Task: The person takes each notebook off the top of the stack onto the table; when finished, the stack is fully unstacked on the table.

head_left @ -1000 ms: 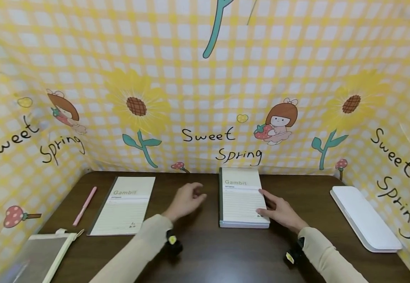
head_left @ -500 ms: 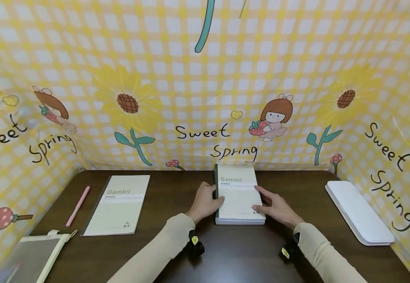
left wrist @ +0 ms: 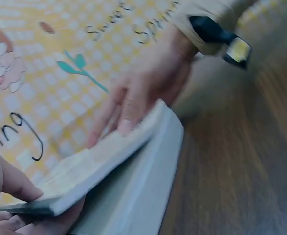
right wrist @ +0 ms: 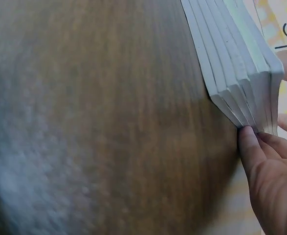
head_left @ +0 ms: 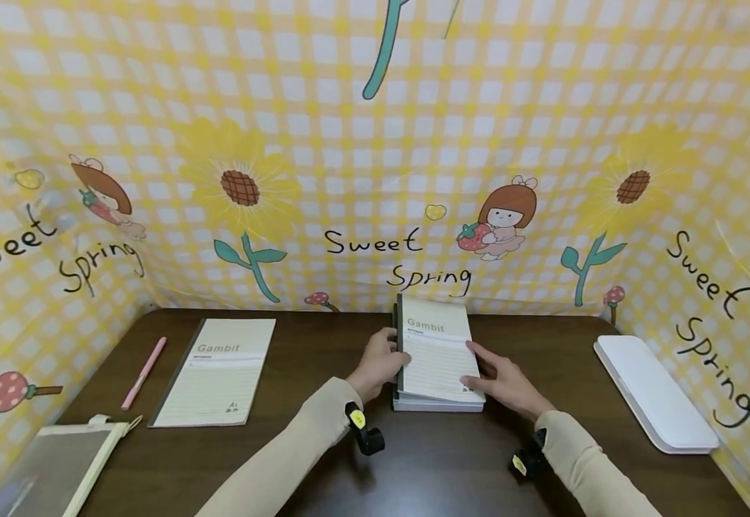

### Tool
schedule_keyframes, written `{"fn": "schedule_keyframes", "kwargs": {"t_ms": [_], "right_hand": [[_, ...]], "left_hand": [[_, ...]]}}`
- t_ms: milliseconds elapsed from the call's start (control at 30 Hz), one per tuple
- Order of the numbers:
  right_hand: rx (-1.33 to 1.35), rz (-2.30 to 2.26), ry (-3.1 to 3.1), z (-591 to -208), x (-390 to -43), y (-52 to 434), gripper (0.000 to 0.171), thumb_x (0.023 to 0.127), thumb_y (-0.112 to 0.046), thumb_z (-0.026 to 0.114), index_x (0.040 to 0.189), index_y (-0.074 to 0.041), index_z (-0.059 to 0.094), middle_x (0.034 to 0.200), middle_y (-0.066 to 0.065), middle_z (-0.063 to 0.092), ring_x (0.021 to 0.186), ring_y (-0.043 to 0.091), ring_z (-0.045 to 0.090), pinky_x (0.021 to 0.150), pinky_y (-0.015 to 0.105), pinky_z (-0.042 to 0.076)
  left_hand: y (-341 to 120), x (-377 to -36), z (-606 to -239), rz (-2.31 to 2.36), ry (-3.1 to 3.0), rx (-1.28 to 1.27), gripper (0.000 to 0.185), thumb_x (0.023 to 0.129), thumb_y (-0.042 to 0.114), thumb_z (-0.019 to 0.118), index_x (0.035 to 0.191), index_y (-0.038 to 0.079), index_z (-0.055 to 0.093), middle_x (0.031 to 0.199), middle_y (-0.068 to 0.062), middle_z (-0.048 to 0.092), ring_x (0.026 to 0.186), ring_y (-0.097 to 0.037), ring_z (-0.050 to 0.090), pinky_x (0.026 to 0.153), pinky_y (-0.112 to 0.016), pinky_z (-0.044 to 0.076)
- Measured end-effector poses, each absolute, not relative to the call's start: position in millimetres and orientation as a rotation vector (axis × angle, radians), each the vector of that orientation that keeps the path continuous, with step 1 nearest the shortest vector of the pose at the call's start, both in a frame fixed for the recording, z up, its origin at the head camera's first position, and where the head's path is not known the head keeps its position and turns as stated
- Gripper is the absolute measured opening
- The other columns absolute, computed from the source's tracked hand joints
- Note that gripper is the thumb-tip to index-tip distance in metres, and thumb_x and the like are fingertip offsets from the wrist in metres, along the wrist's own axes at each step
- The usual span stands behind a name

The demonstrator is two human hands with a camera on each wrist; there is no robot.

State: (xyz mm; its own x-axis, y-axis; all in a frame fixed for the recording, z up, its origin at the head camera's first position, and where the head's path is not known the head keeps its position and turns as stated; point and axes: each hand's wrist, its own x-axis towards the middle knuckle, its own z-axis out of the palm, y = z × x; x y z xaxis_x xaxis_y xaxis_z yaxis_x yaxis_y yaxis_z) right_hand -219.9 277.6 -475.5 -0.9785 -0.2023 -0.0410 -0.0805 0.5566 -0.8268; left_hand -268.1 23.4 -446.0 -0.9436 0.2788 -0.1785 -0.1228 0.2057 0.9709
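A stack of cream "Gambit" notebooks lies at the table's middle back. My left hand grips the spine side of the top notebook and tilts that side up off the stack. In the left wrist view its fingers hold the top notebook at the corner, thumb above. My right hand lies with straight fingers on the cover's right edge. In the right wrist view its thumb touches the fanned edges of the stack.
A single Gambit notebook lies at the left with a pink pen beside it. A mesh pouch sits at the front left corner, a white flat case at the right. Yellow checked sheeting walls in the brown table.
My left hand came from the bare table to the stack's spine side, gripped the top notebook and raised that edge. The right hand stayed on the right edge.
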Motion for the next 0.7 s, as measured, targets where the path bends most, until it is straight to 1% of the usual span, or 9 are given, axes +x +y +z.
{"fn": "schedule_keyframes", "kwargs": {"t_ms": [67, 167, 233, 300, 367, 500, 600, 700], "right_hand": [[-0.285, -1.348, 2.692, -476.8, -217.7, 276.1, 0.078, 0.09, -0.038, 0.067, 0.153, -0.014, 0.028, 0.158, 0.016, 0.027, 0.139, 0.034, 0.037, 0.105, 0.046, 0.041], [-0.348, -1.261, 2.761, -477.6, -215.0, 275.0, 0.07, 0.093, -0.04, 0.061, 0.152, -0.015, 0.032, 0.155, 0.016, 0.033, 0.136, 0.034, 0.042, 0.103, 0.047, 0.042], [-0.392, -1.215, 2.801, -477.5, -214.3, 274.7, 0.067, 0.095, -0.04, 0.059, 0.151, -0.013, 0.033, 0.153, 0.018, 0.036, 0.134, 0.035, 0.045, 0.103, 0.048, 0.043], [-0.41, -1.189, 2.816, -476.5, -214.1, 274.8, 0.067, 0.095, -0.039, 0.059, 0.151, -0.012, 0.034, 0.152, 0.019, 0.036, 0.133, 0.036, 0.046, 0.102, 0.048, 0.044], [-0.397, -1.188, 2.81, -475.5, -214.1, 272.5, 0.068, 0.095, -0.041, 0.059, 0.151, -0.012, 0.034, 0.152, 0.019, 0.036, 0.132, 0.035, 0.046, 0.101, 0.047, 0.044], [-0.384, -1.198, 2.774, -472.9, -214.5, 271.7, 0.07, 0.094, -0.043, 0.059, 0.151, -0.013, 0.033, 0.154, 0.019, 0.034, 0.134, 0.036, 0.044, 0.102, 0.048, 0.044], [-0.38, -1.223, 2.756, -472.5, -215.1, 273.8, 0.069, 0.094, -0.042, 0.06, 0.151, -0.013, 0.033, 0.154, 0.02, 0.033, 0.135, 0.037, 0.043, 0.102, 0.048, 0.043], [-0.381, -1.238, 2.75, -473.9, -215.3, 274.7, 0.068, 0.095, -0.039, 0.06, 0.151, -0.012, 0.033, 0.154, 0.021, 0.032, 0.135, 0.038, 0.043, 0.102, 0.048, 0.043]], "left_hand": [[18.9, -269.9, -445.5, 1.826, 2.15, 0.132, 0.061, 0.087, -0.001, 0.058, 0.143, -0.001, 0.035, 0.123, -0.025, 0.055, 0.088, -0.026, 0.062, 0.058, -0.032, 0.052], [5.7, -272.7, -440.5, 1.885, 2.113, 0.116, 0.061, 0.085, -0.005, 0.056, 0.143, -0.002, 0.036, 0.109, -0.024, 0.06, 0.076, -0.025, 0.063, 0.056, -0.032, 0.054], [-9.1, -273.7, -436.0, 1.919, 2.104, 0.099, 0.061, 0.084, -0.007, 0.055, 0.142, -0.002, 0.036, 0.106, -0.023, 0.061, 0.073, -0.023, 0.063, 0.058, -0.033, 0.055], [-28.9, -272.9, -431.3, 1.946, 2.104, 0.076, 0.061, 0.085, -0.008, 0.055, 0.142, 0.0, 0.037, 0.107, -0.024, 0.061, 0.075, -0.023, 0.064, 0.061, -0.035, 0.056], [-55.0, -269.4, -426.2, 1.945, 2.133, 0.047, 0.06, 0.085, -0.008, 0.055, 0.142, 0.002, 0.038, 0.113, -0.025, 0.061, 0.08, -0.024, 0.064, 0.066, -0.035, 0.056], [-109.2, -258.1, -423.3, 1.883, 2.238, 0.005, 0.055, 0.09, -0.005, 0.053, 0.142, 0.003, 0.036, 0.122, -0.027, 0.057, 0.088, -0.024, 0.064, 0.07, -0.035, 0.055], [-139.9, -249.9, -428.1, 1.849, 2.275, -0.053, 0.053, 0.092, -0.004, 0.051, 0.142, 0.001, 0.034, 0.121, -0.027, 0.057, 0.083, -0.021, 0.065, 0.067, -0.034, 0.055], [-158.0, -244.2, -436.5, 1.827, 2.26, -0.092, 0.054, 0.093, -0.004, 0.05, 0.143, -0.001, 0.031, 0.121, -0.028, 0.057, 0.077, -0.017, 0.065, 0.064, -0.033, 0.056]]}}
